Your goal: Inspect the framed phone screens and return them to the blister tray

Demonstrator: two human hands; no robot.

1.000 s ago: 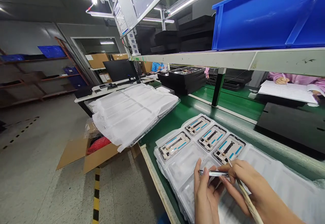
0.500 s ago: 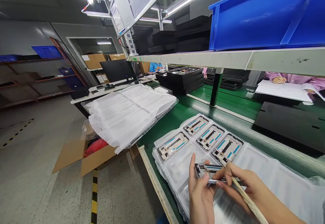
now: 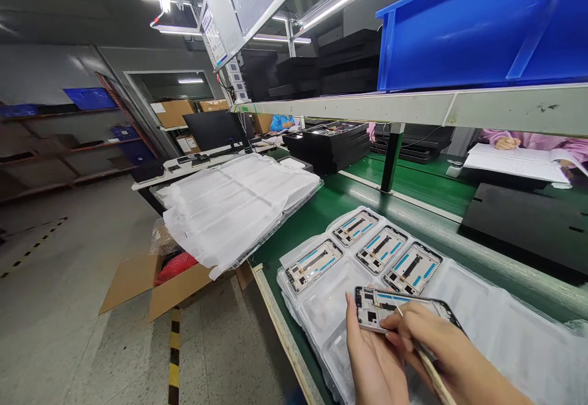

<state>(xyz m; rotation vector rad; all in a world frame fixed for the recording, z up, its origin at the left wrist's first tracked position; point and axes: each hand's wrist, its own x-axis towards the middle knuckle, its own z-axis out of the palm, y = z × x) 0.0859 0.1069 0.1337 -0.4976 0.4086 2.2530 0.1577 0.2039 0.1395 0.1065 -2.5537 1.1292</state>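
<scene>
My left hand (image 3: 374,359) is closed around a phone frame (image 3: 367,318), holding it tilted above the clear plastic tray (image 3: 324,301). The frame shows a black rim, a pale inner side and a blue strip. My right hand (image 3: 427,331) grips a thin-tipped tool with a pale, wood-coloured handle (image 3: 434,371). Its slender tip reaches over the inner side of the frame, and the right fingertips are at the frame's near edge. Several similar phone frames (image 3: 313,264) lie in the tray's pockets just beyond my hands. My right hand hides part of the held frame.
White sheeting on a stack of trays (image 3: 229,203) overhangs the bench's left end. An open carton (image 3: 128,285) stands on the floor. A shelf beam (image 3: 344,103) carries a blue bin (image 3: 468,31). Across the bench, a person in pink sleeves (image 3: 528,140) handles papers; black panels (image 3: 528,227) lie at right.
The held phone frame has turned so its inner side shows more fully. My right hand and the tool have shifted slightly down and left over it.
</scene>
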